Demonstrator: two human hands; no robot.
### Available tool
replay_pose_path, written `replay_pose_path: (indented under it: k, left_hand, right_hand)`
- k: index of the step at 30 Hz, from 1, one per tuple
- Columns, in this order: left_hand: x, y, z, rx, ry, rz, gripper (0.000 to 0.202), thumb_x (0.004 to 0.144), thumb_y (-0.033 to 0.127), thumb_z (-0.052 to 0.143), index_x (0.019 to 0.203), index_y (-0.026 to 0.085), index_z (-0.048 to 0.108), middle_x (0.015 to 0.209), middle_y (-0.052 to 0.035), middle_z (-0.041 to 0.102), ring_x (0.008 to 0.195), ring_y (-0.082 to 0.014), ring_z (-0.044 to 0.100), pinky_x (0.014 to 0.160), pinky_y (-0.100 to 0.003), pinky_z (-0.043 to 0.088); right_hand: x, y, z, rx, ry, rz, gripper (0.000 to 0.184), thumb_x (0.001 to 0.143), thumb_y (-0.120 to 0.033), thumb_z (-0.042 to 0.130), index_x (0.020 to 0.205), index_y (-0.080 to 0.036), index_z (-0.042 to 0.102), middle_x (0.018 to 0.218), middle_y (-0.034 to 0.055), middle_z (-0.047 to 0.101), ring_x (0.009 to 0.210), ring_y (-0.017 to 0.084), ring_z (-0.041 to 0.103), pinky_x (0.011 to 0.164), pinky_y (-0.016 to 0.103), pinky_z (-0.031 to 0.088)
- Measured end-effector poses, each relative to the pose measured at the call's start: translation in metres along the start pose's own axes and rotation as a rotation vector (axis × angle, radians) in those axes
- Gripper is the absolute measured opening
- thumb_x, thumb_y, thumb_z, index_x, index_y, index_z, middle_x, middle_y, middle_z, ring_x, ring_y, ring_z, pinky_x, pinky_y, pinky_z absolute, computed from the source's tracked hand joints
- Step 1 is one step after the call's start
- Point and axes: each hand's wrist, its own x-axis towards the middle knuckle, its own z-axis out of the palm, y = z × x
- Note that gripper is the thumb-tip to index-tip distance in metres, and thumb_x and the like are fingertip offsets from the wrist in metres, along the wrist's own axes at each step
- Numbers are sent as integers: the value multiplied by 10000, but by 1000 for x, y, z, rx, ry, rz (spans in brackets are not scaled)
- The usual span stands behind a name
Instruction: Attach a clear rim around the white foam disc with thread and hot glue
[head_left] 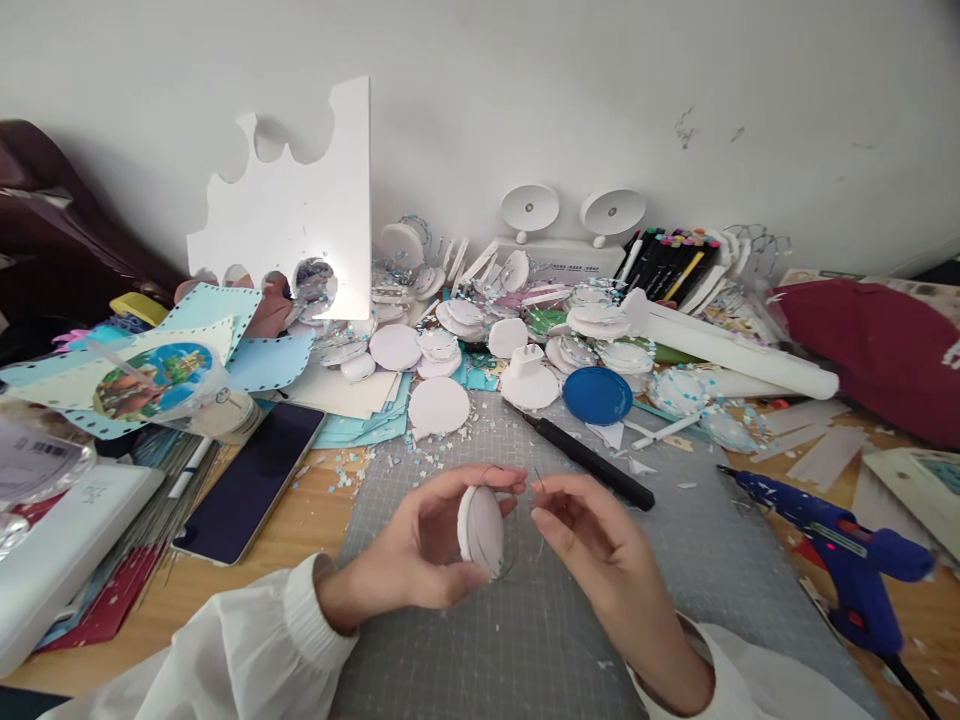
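My left hand (427, 545) grips a thick white foam disc (481, 530) on edge between thumb and fingers, above the grey cutting mat (540, 640). A thin dark wire or thread runs around the disc's rim and across its face. Close to its right, my right hand (600, 545) has thumb and forefinger together on what looks like a loose end of thin wire (538, 480). The two hands' fingertips nearly meet. Beyond them lie another white disc (439, 405), a blue round lid (598, 396) and a black-handled pen-like tool (592, 462).
A blue glue gun (832, 545) lies at right, its cord trailing off. On the left are a phone (251, 480) and a lidded cup (217, 395). Discs with beaded wire crowd the back, beside markers (667, 262), a twin lamp (529, 208) and a cut white board (300, 200).
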Motion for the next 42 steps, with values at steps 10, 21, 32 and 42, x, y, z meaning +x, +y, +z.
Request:
replay_pose_path:
  k: [10,21,32,42]
  left_hand:
    - [3,3,5,-8,-49,-54,642,670,104,734,1281,268,623,1367,-111,589,1330,-334,488,1121,-503,346]
    - [1,-1,6,-71,-92,-122,652,651,76,744,1263,277,639,1357,-87,601,1317,-327,495,1111,-509,358]
    - [0,2,5,-200,-130,-207,597,674,94,726,1238,276,654,1249,-63,657,1226,-295,570,1080,-482,396]
    - [-1,-3,2,-141,-178,-178,644,648,90,759,1253,258,617,1265,-95,626,1216,-313,568,1076,-528,386]
  right_hand:
    - [-1,0,4,-25,9,-117,288,890,-201,637,1163,-283,591,847,8,667,766,142,669,673,228,576]
    - [2,-4,-5,-246,66,-317,145,899,-146,608,906,-273,679,869,27,601,781,161,600,611,252,495]
    - [-1,-4,-3,-201,-72,-316,185,927,-126,545,975,-274,645,870,15,577,622,122,549,515,232,458]
    - [-1,-2,-6,-316,-28,-324,89,904,-180,618,907,-266,643,973,45,623,961,202,597,839,348,486]
